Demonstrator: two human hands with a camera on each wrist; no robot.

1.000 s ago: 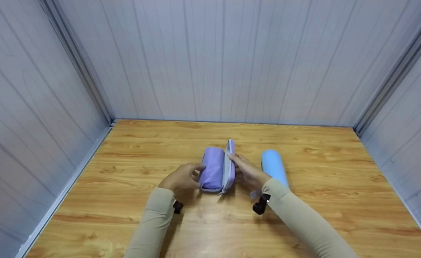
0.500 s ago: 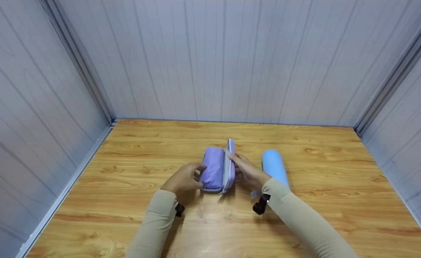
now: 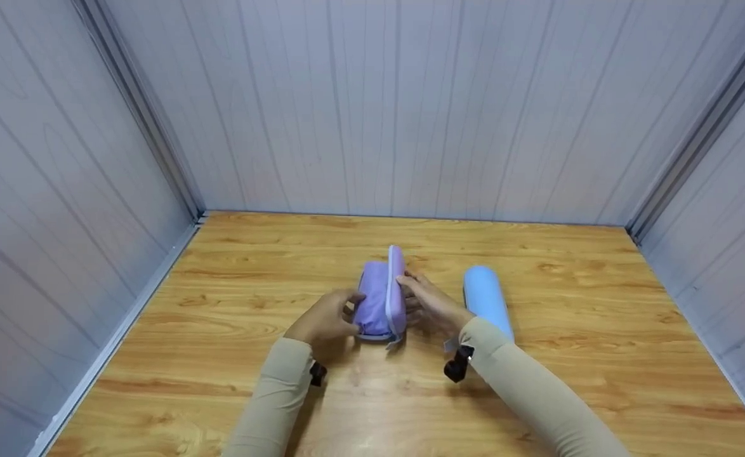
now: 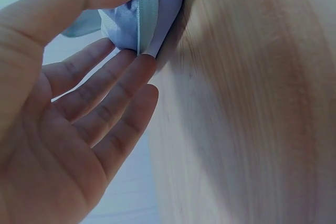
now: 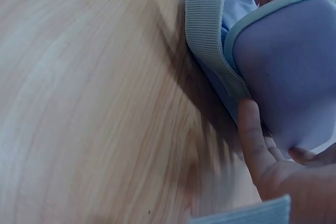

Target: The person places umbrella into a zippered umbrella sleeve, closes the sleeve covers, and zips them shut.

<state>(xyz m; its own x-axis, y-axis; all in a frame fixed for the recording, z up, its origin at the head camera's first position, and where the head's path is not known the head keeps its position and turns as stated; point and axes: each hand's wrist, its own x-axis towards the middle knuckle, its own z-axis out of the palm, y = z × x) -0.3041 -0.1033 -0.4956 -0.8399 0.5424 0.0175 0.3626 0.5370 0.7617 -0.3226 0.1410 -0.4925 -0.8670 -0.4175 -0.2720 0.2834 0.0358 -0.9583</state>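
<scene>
A purple zippered case (image 3: 396, 298) stands partly open mid-table, its lid tilted left over a rolled purple fabric bundle (image 3: 372, 295) inside. My left hand (image 3: 328, 315) holds the case's left side near its front end. In the left wrist view, the left thumb lies at the grey zipper edge (image 4: 148, 14) and the fingertips touch the end of the case. My right hand (image 3: 433, 301) presses the lid's outer face with its thumb and fingers. The right wrist view shows fairly straight fingers (image 5: 252, 135) against the lid and a ribbed grey band at the case's end.
To the right lies a light blue cylindrical case (image 3: 487, 298), partly behind the right wrist, with a small tab at its near end. Panelled walls (image 3: 372, 114) enclose the wooden table (image 3: 271, 247) at the back and both sides.
The lid has swung left over the fabric bundle, and my right hand has moved slightly left with it. Its thumb has shifted to the lid's outer face. My left hand has hardly moved.
</scene>
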